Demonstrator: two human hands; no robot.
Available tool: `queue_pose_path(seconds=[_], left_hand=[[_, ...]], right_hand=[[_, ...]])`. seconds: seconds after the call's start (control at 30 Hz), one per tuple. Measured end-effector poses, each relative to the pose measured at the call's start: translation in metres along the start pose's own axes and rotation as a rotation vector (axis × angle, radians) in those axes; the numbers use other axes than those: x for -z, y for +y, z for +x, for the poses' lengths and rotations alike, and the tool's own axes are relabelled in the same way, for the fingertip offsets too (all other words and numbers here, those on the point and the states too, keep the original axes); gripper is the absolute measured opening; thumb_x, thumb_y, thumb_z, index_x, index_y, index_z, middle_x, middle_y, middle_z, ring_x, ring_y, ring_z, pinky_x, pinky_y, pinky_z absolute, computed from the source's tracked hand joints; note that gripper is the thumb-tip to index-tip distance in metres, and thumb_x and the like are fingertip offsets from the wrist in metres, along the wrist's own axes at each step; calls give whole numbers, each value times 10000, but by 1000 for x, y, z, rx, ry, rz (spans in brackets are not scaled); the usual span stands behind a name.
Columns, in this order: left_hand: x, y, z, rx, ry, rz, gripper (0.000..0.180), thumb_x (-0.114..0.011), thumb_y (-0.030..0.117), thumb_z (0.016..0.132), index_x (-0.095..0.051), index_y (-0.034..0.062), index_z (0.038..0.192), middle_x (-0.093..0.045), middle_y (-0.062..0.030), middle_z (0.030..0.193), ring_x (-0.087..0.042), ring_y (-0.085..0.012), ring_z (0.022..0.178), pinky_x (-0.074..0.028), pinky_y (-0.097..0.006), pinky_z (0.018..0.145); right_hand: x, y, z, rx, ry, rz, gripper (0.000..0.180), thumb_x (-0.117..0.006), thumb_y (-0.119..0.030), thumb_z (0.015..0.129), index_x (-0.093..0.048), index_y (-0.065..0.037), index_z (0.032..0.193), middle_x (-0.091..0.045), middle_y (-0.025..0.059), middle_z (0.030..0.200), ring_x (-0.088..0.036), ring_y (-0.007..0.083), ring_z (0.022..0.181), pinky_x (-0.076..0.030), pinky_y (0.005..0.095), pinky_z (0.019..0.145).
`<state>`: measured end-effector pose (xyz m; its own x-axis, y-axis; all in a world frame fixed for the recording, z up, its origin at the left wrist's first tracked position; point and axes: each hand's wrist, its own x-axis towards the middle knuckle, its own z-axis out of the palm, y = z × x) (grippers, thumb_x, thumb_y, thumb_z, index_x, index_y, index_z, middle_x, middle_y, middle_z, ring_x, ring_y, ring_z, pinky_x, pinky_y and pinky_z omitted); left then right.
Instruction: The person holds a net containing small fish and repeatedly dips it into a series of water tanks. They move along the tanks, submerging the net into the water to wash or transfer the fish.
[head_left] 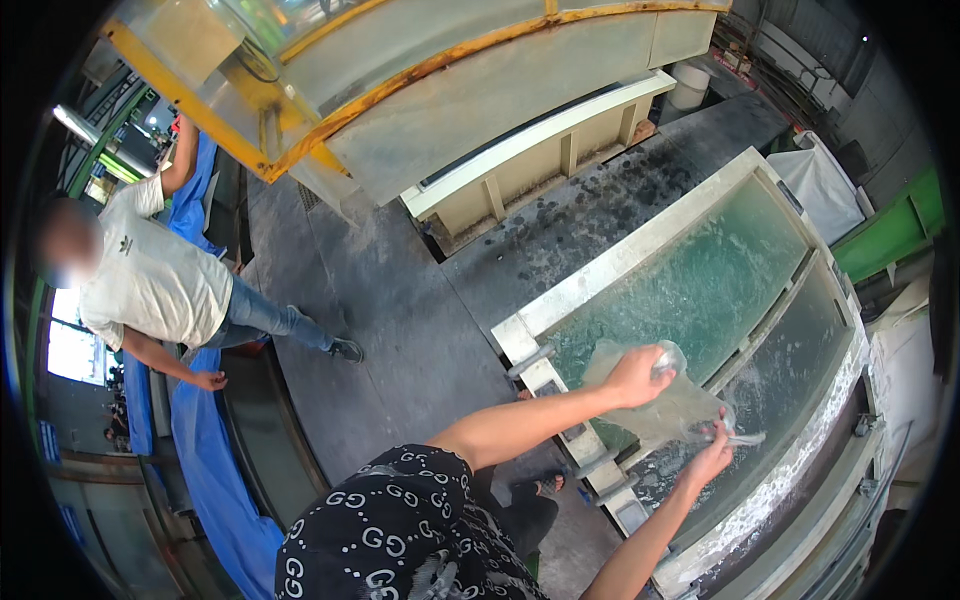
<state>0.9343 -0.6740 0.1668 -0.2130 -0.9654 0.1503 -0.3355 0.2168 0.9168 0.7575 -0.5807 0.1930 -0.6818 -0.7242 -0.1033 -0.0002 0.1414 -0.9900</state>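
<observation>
My left hand (638, 376) is closed on a crumpled, translucent plastic bag (665, 412). My right hand (711, 455) grips the bag's other end, its fingers pinched around the edge. The bag is stretched between both hands above a pale-rimmed tank (610, 283). Beneath my hands, a divider (765, 328) splits this tank into two long compartments. Bubbling green water (690, 262) fills the far one; the nearer one holds darker, rippling water (775, 375). Whether anything is inside the bag, I cannot tell.
A person in a light T-shirt (165, 255) stands at left on the dark floor (370, 320). A large yellow-framed enclosure (430, 62) overhangs a cream trough (530, 170). White crust coats the tank's near wall (740, 540). Blue sheeting (205, 430) hangs at left.
</observation>
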Motion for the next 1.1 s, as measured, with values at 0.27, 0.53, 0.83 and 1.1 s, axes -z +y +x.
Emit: queue_pose_path(seconds=[0.27, 0.53, 0.83, 1.1], left_hand=[[6, 65, -4, -186, 90, -222, 205, -642, 176, 801, -639, 36, 951, -635, -140, 879, -629, -265, 821, -486, -348, 748], [0, 3, -8, 76, 71, -217, 211, -669, 219, 824, -639, 15, 869, -653, -70, 777, -570, -118, 709, -468, -292, 670], [3, -37, -5, 129, -32, -98, 313, -662, 261, 828, -556, -16, 727, -533, -103, 629, -457, -166, 588, -396, -332, 571], [7, -21, 0, 258, -190, -102, 268, -652, 253, 838, -620, -13, 850, -638, -135, 769, -584, -190, 709, -454, -326, 663]], right_hand=[[28, 61, -2, -144, -61, -57, 339, -535, -161, 859, -630, 17, 1131, -635, 64, 946, -559, 150, 845, -431, 276, 776], [23, 31, 6, -155, -66, 57, 325, -558, -217, 867, -648, -10, 1100, -625, 36, 848, -546, 119, 821, -412, 252, 758], [16, 75, 13, -208, -69, -107, 288, -548, -168, 870, -635, 19, 1071, -651, 70, 905, -583, 143, 857, -430, 267, 805], [14, 70, 6, -228, -117, -181, 266, -569, -188, 868, -645, 15, 1023, -653, 89, 919, -581, 153, 843, -433, 270, 788]])
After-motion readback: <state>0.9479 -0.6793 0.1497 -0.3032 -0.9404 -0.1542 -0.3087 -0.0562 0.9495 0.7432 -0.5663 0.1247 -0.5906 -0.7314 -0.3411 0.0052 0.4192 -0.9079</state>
